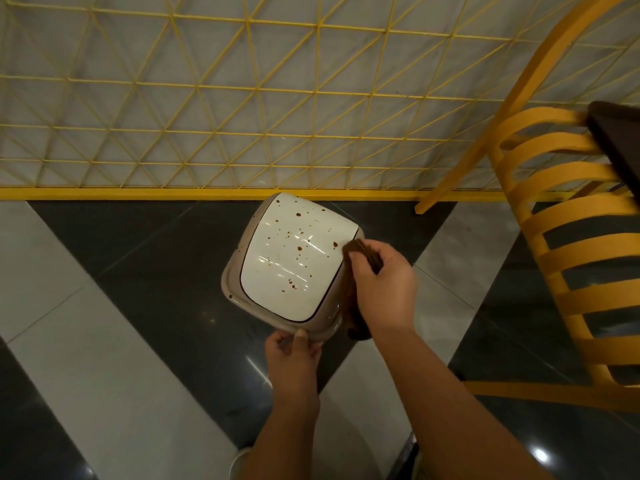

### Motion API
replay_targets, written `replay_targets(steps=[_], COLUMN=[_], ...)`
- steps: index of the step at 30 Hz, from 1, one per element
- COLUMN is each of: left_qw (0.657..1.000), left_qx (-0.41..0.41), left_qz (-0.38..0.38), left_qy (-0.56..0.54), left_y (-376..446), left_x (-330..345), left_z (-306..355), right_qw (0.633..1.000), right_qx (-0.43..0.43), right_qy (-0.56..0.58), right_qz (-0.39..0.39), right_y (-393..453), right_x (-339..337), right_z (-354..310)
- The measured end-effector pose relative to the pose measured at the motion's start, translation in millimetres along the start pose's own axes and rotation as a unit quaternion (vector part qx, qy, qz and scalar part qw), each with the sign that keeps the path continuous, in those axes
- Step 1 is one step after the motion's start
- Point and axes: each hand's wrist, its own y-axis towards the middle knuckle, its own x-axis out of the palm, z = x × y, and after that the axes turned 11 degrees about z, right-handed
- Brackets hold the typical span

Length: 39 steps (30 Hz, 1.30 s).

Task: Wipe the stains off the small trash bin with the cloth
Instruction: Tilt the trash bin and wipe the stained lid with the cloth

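Floor [145,258]: glossy dark and pale tiles in broad diagonal bands, filling the near half of the view.
Lattice fence [242,109]: yellow wire triangles along the far side, on a yellow base rail.
Chair [568,258]: yellow slatted frame at the right, one leg reaching toward the fence.
Small trash bin [242,292]: stands on the floor near the middle, just near of the fence rail; beige body with a white lid [294,258].
Stains [298,249]: brown spots scattered over the lid, thickest toward its right and far parts.
Cloth [363,251]: dark brown, at the bin's right edge, hanging down that side.
Right hand [384,289]: fingers curled round the cloth, holding it against the bin's right edge.
Left hand [294,351]: pinches the bin's near rim, thumb on top.
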Motion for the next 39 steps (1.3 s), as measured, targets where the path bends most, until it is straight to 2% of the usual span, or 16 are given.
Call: replay_targets(steps=[6, 8, 13, 15, 17, 19, 20, 22, 26, 30, 32, 36, 39], left_qw=[0.999, 0.999, 1.000, 1.000, 1.000, 1.000, 0.999, 0.999, 0.993, 0.987, 0.988, 0.992, 0.993], left_qx=[0.019, 0.018, -0.001, -0.001, -0.006, -0.019, -0.030, -0.043, -0.052, -0.070, -0.071, -0.053, -0.049], left_qz=[-0.006, -0.011, -0.016, -0.017, -0.015, -0.018, -0.018, 0.000, 0.085, 0.090, 0.085, 0.086, 0.080], left_qy=[0.040, 0.045, 0.020, 0.022, 0.018, 0.008, 0.000, -0.017, -0.069, -0.117, -0.111, -0.082, -0.078], left_y=[1, 3, 8, 8, 8, 7, 6, 10, 20, 13, 9, 6, 6], left_x=[-2, -3, -2, -3, -4, -7, -8, -12, -23, -19, -15, -13, -15], left_z=[-3, -3, -1, 0, 1, 4, 6, 9, 12, 8, 5, 2, 7], right_qw=[0.993, 0.990, 1.000, 1.000, 1.000, 0.997, 0.994, 0.990, 0.986, 0.965, 0.964, 0.977, 0.974], right_qx=[-0.086, -0.098, 0.003, 0.011, 0.004, -0.008, 0.003, 0.064, 0.160, 0.222, 0.219, 0.176, 0.200], right_qy=[-0.037, -0.050, 0.012, 0.007, -0.010, -0.031, -0.031, -0.022, 0.045, 0.134, 0.151, 0.104, 0.096], right_qz=[-0.076, -0.086, -0.005, 0.004, -0.013, -0.069, -0.109, -0.124, -0.003, 0.031, 0.019, -0.054, -0.046], right_y=[-68, -66, -16, -13, -29, -57, -71, -90, -89, -81, -83, -95, -81], right_x=[-2, -2, -1, 0, -2, 0, -1, -1, -10, -12, -8, 8, 15], right_z=[32, 33, 12, 13, 26, 54, 67, 81, 77, 63, 56, 46, 40])
